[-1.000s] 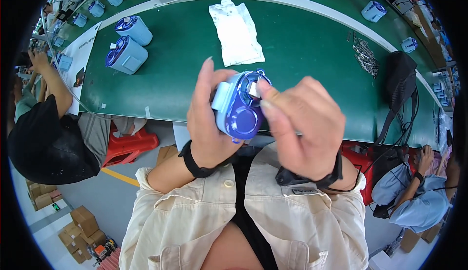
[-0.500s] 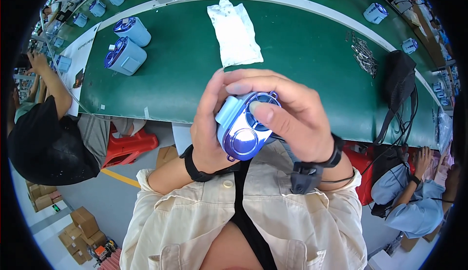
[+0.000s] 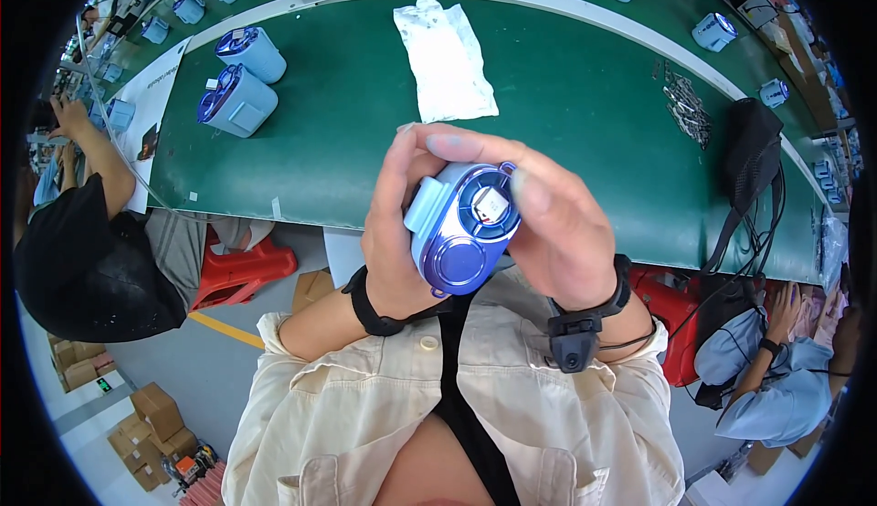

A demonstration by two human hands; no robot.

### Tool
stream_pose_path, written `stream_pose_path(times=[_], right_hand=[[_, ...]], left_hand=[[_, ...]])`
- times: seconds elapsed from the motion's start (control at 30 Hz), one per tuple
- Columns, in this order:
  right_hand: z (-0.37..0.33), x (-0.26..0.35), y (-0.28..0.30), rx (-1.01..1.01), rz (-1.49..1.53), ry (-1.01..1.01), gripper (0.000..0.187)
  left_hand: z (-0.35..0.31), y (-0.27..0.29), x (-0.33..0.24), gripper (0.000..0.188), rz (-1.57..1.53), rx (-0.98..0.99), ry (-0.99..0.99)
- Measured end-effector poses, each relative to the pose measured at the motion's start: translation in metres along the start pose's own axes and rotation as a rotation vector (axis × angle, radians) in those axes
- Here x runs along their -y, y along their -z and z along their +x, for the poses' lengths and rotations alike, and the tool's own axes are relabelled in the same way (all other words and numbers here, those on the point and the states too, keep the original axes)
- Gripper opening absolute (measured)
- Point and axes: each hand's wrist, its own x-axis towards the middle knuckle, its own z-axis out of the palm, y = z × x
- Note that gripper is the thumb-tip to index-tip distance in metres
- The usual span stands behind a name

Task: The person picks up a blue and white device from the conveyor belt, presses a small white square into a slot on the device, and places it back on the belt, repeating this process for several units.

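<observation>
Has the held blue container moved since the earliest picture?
Yes: the container is lower in the view, farther from the white packet.

Grey floor (image 3: 210,369) (yellow-striped) lies below a red stool (image 3: 242,273) and green table (image 3: 329,150).

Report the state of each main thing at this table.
Held container: lidded, gripped.
Left hand: closed around held container.
Right hand: cupped at held container's right side.
Nearer blue container: standing, lidded.
Farther blue container: standing, lidded.
White packet: wrinkled, lying flat.
Metal pieces: loosely heaped.
Black bag: strap dangling.
</observation>
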Motion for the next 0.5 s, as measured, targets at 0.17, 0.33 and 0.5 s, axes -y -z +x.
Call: stream_pose_path(times=[0.17,0.33,0.5], right_hand=[[-0.001,-0.012,0.0,0.003,-0.24,0.071,0.038],[0.001,-0.015,0.005,0.008,-0.286,0.119,0.036],[0.005,-0.018,0.007,-0.012,-0.279,0.124,0.039]], left_hand=[[0.002,-0.006,0.003,0.097,-0.02,-0.107,0.0],[-0.003,-0.008,0.005,0.096,0.017,-0.111,-0.012],[-0.001,-0.011,0.008,0.097,-0.012,-0.121,0.042]])
